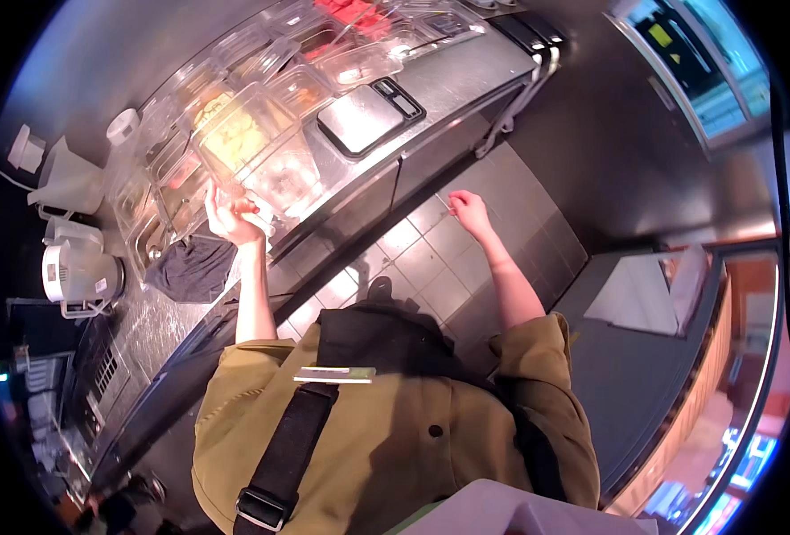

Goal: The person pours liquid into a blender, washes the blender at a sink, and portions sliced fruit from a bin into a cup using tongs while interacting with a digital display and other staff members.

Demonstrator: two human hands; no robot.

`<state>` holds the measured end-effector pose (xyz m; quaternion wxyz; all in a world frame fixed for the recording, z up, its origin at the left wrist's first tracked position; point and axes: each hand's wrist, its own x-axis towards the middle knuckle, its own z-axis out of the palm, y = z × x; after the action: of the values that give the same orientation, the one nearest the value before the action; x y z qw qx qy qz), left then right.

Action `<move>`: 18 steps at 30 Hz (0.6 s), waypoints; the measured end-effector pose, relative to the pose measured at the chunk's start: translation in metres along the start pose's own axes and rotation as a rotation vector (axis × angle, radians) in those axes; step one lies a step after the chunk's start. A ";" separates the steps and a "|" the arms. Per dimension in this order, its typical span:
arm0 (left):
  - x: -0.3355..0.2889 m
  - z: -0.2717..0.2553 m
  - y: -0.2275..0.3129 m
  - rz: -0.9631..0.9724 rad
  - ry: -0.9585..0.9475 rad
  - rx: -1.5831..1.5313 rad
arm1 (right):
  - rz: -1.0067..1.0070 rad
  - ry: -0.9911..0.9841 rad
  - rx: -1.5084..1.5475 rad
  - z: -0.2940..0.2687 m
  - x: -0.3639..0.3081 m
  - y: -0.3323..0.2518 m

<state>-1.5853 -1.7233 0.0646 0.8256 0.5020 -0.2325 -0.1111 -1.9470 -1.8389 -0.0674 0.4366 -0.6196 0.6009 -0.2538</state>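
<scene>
My left hand [234, 219] is at the near corner of a clear plastic container [250, 165] on the steel counter, its fingers closed at the rim. Pale yellow slices [227, 129] show through the container's wall. Something white, perhaps paper or cloth, shows beside that wrist; I cannot make out what it is. My right hand [469, 212] hangs apart from the counter, over the tiled floor. Its fingers are curled in, and nothing shows in them. To the right of the container lies a flat kitchen scale [359, 120] with a dark-rimmed display.
More clear containers [357, 64] crowd the back of the counter, one with red contents [355, 16]. A dark cloth [190, 269] lies left of my left forearm. White jugs [67, 183] stand farther left. At the right is a grey surface [622, 348] with a white sheet [631, 294].
</scene>
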 end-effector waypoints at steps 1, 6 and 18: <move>-0.002 0.007 -0.008 0.036 0.004 0.061 | 0.016 -0.013 0.083 -0.011 0.017 0.001; -0.022 0.032 -0.039 0.160 0.087 0.177 | -0.335 -0.096 -0.385 -0.026 0.109 0.025; -0.093 0.123 -0.058 -0.065 0.478 0.621 | 0.436 -0.317 0.878 0.030 0.222 0.020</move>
<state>-1.7237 -1.8075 0.0355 0.6612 0.7468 -0.0401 0.0587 -1.8993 -2.0442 -0.1459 0.7839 -0.2691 0.4795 -0.2884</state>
